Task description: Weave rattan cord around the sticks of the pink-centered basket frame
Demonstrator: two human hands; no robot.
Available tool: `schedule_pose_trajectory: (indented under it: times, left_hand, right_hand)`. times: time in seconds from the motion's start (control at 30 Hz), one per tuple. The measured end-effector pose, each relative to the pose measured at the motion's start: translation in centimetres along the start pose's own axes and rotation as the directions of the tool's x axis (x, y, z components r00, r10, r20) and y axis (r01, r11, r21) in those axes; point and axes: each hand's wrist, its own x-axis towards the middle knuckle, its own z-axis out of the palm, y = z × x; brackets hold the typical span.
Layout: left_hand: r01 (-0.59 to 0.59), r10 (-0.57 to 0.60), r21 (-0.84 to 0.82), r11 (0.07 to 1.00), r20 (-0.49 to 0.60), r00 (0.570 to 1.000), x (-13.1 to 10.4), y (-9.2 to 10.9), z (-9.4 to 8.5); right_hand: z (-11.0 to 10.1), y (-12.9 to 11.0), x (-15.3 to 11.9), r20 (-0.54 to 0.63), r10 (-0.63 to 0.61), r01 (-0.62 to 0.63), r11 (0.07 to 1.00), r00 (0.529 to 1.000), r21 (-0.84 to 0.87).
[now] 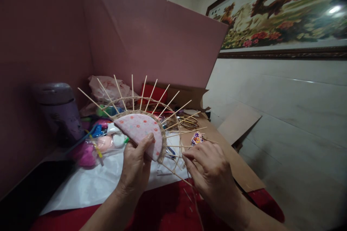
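My left hand [137, 162] grips a half-round panel covered in pink floral fabric [141, 128], thumb across its face, holding it up over the white sheet [67, 189] on the bench [234, 164]. Thin wooden sticks [132, 88] fan out from its woven cord rim, with an outer arc of twine [164, 104] crossing them. My right hand [210, 164] is at that arc's lower right, fingers bent together; I cannot tell whether they are closed on twine or on a stick. Uneven pulling there could drag the arc inward, bend the sticks or snap one, and a slack hold could let the twine slip along them. The loose strand [199, 214] below could snag. My left fingers behind the panel are hidden, my right knuckles cover the stick ends, and the strand runs out of view at the bottom.
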Motion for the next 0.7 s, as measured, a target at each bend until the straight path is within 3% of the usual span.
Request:
schedule_pose_trajectory:
  times: [0.13, 0.47, 0.7]
  left_hand:
    - [0.009, -0.009, 0.009, 1.000, 0.004, 1.000, 0.05, -0.07, -0.06]
    - [-0.006, 0.006, 0.007, 1.000, 0.016, 1.000, 0.01, -0.08, -0.11]
    - [0.006, -0.006, -0.001, 1.000, 0.011, 1.000, 0.14, -0.22, -0.18]
  right_hand:
    - [0.13, 0.39, 0.09, -0.054, 0.004, -0.003, 1.000, 0.999, 0.005]
    - [0.63, 0.37, 0.62, 0.022, 0.023, -0.022, 0.999, 0.999, -0.034]
    - [0.61, 0.50, 0.73, -0.027, 0.018, -0.018, 1.000, 0.999, -0.001]
